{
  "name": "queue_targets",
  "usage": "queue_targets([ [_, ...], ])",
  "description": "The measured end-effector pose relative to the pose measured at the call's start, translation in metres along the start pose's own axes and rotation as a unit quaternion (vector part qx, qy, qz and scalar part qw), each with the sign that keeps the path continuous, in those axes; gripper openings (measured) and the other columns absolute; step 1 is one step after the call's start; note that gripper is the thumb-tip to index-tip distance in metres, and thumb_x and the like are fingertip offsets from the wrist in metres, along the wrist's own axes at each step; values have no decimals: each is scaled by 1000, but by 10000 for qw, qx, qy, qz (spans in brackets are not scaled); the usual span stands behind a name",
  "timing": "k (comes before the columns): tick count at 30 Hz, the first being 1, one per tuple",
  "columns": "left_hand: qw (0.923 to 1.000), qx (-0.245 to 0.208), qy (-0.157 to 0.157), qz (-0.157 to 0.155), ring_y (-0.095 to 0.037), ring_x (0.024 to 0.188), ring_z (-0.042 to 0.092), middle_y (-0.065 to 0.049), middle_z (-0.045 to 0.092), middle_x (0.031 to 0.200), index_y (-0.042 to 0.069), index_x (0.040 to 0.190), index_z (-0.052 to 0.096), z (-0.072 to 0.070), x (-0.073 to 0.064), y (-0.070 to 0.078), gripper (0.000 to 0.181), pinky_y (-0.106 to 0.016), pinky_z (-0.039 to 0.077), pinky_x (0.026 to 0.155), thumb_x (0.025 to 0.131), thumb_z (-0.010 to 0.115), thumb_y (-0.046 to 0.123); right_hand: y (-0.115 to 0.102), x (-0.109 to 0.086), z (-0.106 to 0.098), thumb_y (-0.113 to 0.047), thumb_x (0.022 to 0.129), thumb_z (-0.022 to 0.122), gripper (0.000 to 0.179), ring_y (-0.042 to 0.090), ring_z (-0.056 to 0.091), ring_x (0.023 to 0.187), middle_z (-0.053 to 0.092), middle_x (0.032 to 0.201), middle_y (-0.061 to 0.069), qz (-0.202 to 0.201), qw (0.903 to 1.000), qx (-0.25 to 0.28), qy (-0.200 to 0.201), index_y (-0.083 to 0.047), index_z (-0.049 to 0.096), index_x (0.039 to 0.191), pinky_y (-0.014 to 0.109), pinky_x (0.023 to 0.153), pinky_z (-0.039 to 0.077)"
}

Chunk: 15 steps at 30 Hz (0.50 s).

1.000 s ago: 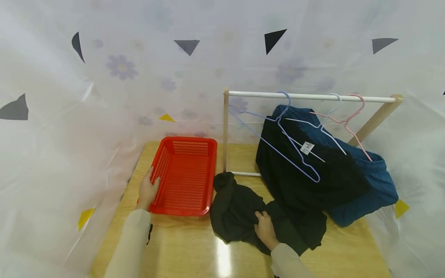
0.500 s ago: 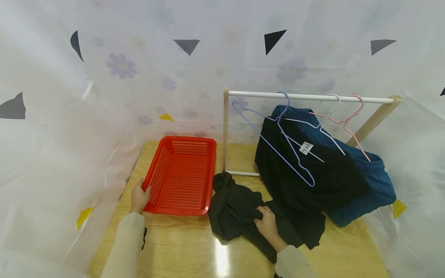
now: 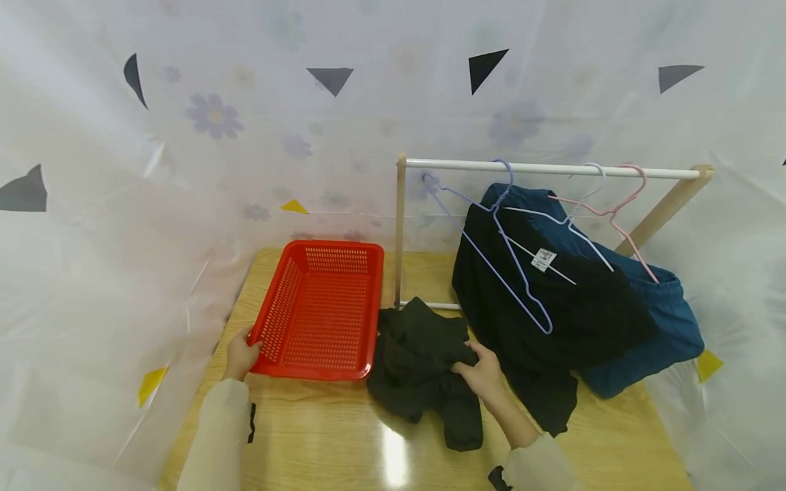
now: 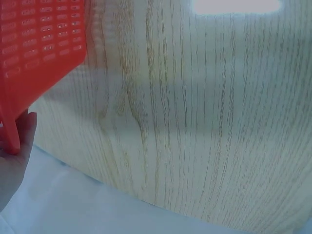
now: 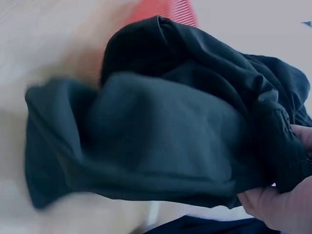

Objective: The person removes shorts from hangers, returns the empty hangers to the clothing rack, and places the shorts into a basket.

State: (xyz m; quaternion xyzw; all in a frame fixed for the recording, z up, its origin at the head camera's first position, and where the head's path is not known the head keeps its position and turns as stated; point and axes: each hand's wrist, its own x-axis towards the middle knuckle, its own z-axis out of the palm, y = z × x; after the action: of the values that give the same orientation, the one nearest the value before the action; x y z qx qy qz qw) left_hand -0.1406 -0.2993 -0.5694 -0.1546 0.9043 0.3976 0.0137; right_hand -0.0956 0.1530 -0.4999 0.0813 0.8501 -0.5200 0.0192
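A red plastic basket (image 3: 322, 314) with slotted walls lies on the left of the table, nothing inside it. My left hand (image 3: 241, 354) grips its near left corner; the left wrist view shows thumb and fingers around the basket's rim (image 4: 10, 131). Right of the basket is a bunched dark green garment (image 3: 424, 361), its exact kind hidden by the folds. My right hand (image 3: 485, 375) pinches its right side. In the right wrist view the cloth (image 5: 161, 131) hangs in loose folds from my thumb and fingers.
A rack with a white bar (image 3: 552, 167) stands at the back right. Blue, white and pink hangers hang from it. A black garment (image 3: 552, 320) with a white tag and blue denim-like clothing (image 3: 666, 327) are on the right, partly over the table (image 3: 331, 429).
My right hand has lifted and gathered the dark green garment leftward, away from the black one. The left hand has slid down to the basket's near corner. The blue hanger has swung slightly.
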Motion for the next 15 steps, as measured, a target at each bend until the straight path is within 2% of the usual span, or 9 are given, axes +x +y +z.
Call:
queue_targets([
  [3,9996,-119,-113,-210,-45,95,58,-41,51,113,-15,133,36,-1,0,1,48,-44,54,74,89,49,-4,-26,-4,-7,7,66,66,24,11,52,74,61,82,7,39,9982,576,-132,3,63,90,23,65,46],
  [6,9990,-199,-186,-344,-45,99,57,-41,49,118,-14,135,34,-1,0,1,49,-44,54,77,90,48,-3,-52,-6,-14,9,68,65,21,8,53,74,58,79,0,-164,9949,958,-260,4,62,89,22,66,47],
  [10,9983,-330,-225,-430,-45,101,56,-41,48,120,-12,137,33,-1,0,1,49,-44,54,78,90,48,-3,-87,-7,-21,10,69,65,21,6,54,75,57,78,-5,-623,9905,1171,-371,5,62,90,21,67,49],
  [15,9974,-476,-196,-505,-44,99,58,-40,48,120,-12,137,34,0,0,1,50,-42,55,74,90,48,-3,-133,-4,-19,12,70,64,24,6,57,76,59,78,-10,-1193,9776,1679,-440,8,62,93,22,66,51],
])
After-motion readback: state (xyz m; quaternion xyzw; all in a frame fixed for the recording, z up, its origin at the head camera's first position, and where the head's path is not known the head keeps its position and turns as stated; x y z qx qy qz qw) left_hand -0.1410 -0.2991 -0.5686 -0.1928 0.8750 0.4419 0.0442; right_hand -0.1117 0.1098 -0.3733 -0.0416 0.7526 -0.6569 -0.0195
